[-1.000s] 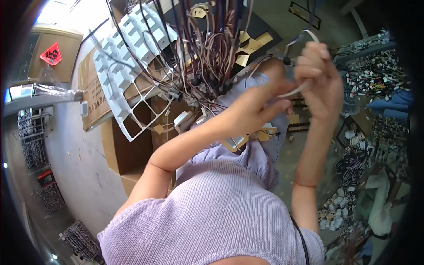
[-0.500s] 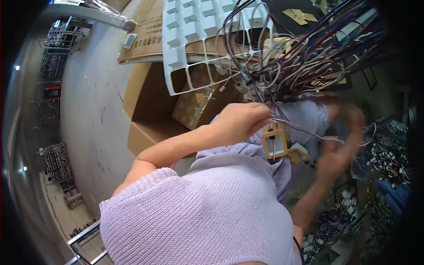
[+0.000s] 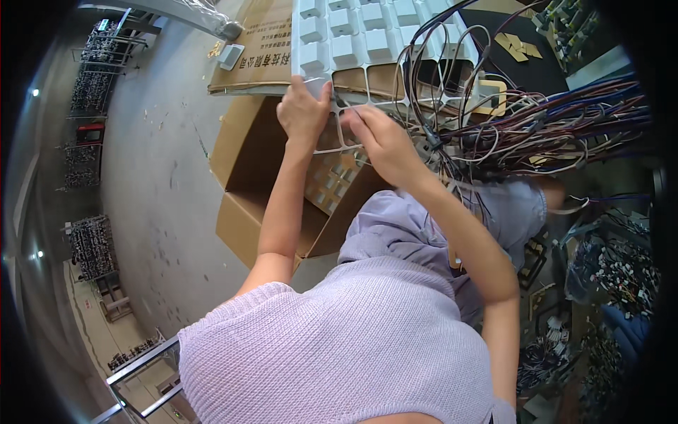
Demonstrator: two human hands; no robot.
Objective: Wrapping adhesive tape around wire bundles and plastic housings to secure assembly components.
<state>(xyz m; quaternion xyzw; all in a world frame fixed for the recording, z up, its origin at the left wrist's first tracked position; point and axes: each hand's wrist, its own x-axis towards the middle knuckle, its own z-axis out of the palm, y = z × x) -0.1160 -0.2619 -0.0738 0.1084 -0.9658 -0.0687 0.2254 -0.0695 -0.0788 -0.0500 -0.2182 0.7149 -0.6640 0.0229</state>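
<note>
In the head view, the left hand (image 3: 304, 116) is reaching to the near left corner of a white plastic tray of raised square blocks and open cells (image 3: 344, 49), thumb and fingers spreading apart; whether they are gripping the tray or a small piece, I cannot tell. The right hand (image 3: 388, 145) is curling its fingertips beside an open cell, their hold hidden. The tray is lying over an open brown cardboard box (image 3: 244, 226). The step in hand is seemingly fingerwork at that corner; the next move is probably calling for steadying the thin ribs.
</note>
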